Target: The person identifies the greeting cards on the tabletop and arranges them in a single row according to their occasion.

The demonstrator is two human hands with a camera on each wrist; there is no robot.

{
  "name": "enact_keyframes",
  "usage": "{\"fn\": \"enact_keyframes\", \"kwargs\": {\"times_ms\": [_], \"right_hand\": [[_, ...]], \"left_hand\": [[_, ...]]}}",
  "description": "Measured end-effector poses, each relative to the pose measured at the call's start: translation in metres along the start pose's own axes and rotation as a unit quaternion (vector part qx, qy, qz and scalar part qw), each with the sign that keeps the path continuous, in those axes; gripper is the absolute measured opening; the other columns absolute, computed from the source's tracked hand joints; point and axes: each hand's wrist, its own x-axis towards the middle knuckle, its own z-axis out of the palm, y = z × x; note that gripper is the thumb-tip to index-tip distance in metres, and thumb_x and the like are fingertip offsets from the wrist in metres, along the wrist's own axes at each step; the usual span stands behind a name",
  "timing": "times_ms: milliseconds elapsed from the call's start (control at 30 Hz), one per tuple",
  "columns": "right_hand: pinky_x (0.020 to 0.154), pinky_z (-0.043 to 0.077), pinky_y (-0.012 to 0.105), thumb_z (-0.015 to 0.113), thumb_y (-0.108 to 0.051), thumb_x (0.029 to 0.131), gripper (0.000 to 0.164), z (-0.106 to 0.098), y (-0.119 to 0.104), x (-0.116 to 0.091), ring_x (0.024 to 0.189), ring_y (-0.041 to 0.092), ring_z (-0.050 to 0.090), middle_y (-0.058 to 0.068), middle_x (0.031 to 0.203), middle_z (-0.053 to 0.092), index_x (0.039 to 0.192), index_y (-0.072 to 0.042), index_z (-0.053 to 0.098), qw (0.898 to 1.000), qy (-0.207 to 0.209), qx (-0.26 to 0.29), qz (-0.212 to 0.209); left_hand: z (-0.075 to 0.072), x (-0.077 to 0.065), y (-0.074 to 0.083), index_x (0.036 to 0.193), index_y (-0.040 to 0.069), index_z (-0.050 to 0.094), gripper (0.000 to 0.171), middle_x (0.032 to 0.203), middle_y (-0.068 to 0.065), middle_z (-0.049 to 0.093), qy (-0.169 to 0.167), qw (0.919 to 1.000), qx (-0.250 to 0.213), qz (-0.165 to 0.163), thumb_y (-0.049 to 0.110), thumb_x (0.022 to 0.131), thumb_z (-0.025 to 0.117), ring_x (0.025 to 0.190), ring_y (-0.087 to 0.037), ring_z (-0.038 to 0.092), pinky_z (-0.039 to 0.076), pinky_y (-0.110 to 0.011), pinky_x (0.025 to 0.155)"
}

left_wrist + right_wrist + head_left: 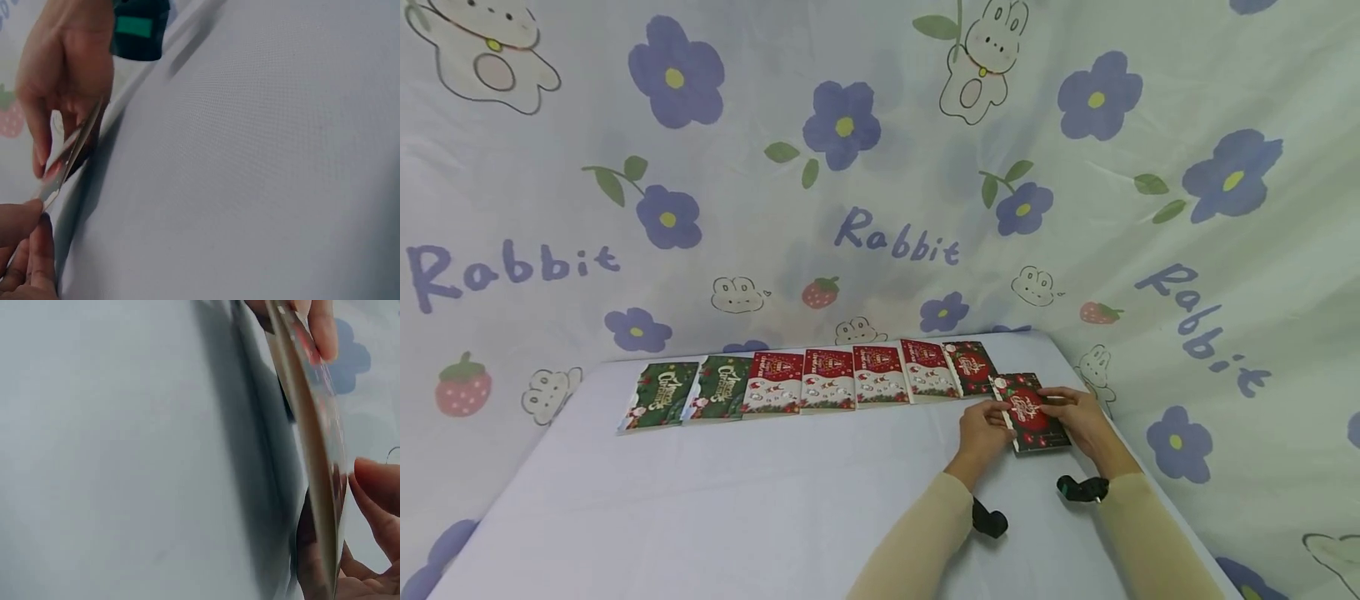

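A dark green and red Christmas card (1027, 412) is held between my two hands at the right side of the table. My left hand (982, 435) pinches its left edge. On the opposite edge, my right hand (1084, 423) grips it with the thumb over the front. In the right wrist view the card (312, 437) appears edge-on, raised off the white cloth, with its pale page edges showing. Just behind it lies a matching dark card (970, 367), at the right end of a row. The left wrist view shows both hands at the card's thin edge (78, 147).
Leftward in the row lie several red and white cards (828, 379), then two green ones (658, 395). They rest along the back of the white-covered table (715, 508). Patterned curtains (895, 175) hang close behind and along the right side.
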Motion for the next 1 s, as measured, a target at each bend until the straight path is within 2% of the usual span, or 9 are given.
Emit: {"fn": "enact_keyframes", "kwargs": {"times_ms": [167, 267, 467, 633, 1000], "right_hand": [[0.096, 0.052, 0.029, 0.066, -0.002, 0.102, 0.05, -0.004, 0.006, -0.009, 0.139, 0.044, 0.046, 0.036, 0.153, 0.043, 0.148, 0.008, 0.051, 1.0, -0.016, 0.002, -0.013], [0.087, 0.054, 0.022, 0.066, -0.002, 0.101, 0.05, -0.007, 0.009, -0.014, 0.134, 0.041, 0.05, 0.036, 0.15, 0.045, 0.148, 0.008, 0.052, 0.999, -0.022, -0.002, -0.023], [0.086, 0.054, 0.022, 0.067, -0.002, 0.1, 0.051, -0.011, 0.012, -0.023, 0.129, 0.037, 0.053, 0.034, 0.149, 0.047, 0.148, 0.008, 0.051, 0.999, -0.027, -0.016, -0.023], [0.087, 0.054, 0.021, 0.068, -0.002, 0.099, 0.05, -0.012, 0.014, -0.025, 0.125, 0.033, 0.053, 0.027, 0.144, 0.05, 0.147, 0.006, 0.054, 0.999, -0.023, -0.014, -0.021], [0.085, 0.052, 0.016, 0.066, 0.003, 0.099, 0.049, -0.012, 0.019, -0.027, 0.133, 0.036, 0.047, 0.029, 0.15, 0.044, 0.145, 0.009, 0.055, 1.0, -0.009, -0.004, -0.021]], "left_hand": [[-0.001, 0.002, 0.0, 0.108, 0.002, 0.078, 0.041, 0.088, -0.005, 0.07, 0.007, 1.0, -0.007, 0.001, -0.02, 0.073, 0.081, 0.073, -0.006, 0.061, 0.055, -0.022, 0.067], [-0.001, 0.002, 0.0, 0.108, 0.002, 0.079, 0.04, 0.089, -0.006, 0.069, 0.009, 0.9999, -0.01, -0.001, -0.02, 0.074, 0.081, 0.074, -0.006, 0.06, 0.055, -0.023, 0.067], [-0.003, 0.002, 0.001, 0.109, -0.001, 0.078, 0.04, 0.09, -0.007, 0.069, 0.008, 0.9999, -0.015, 0.001, -0.02, 0.074, 0.081, 0.075, -0.007, 0.062, 0.057, -0.024, 0.069], [-0.003, 0.002, 0.0, 0.111, -0.002, 0.077, 0.041, 0.091, -0.007, 0.069, 0.011, 0.9996, -0.025, -0.005, -0.021, 0.075, 0.08, 0.077, -0.009, 0.062, 0.058, -0.025, 0.071], [-0.001, 0.0, 0.001, 0.112, -0.002, 0.076, 0.04, 0.094, -0.01, 0.067, 0.017, 0.9996, -0.023, -0.004, -0.02, 0.076, 0.079, 0.077, -0.009, 0.06, 0.056, -0.025, 0.07]]}}
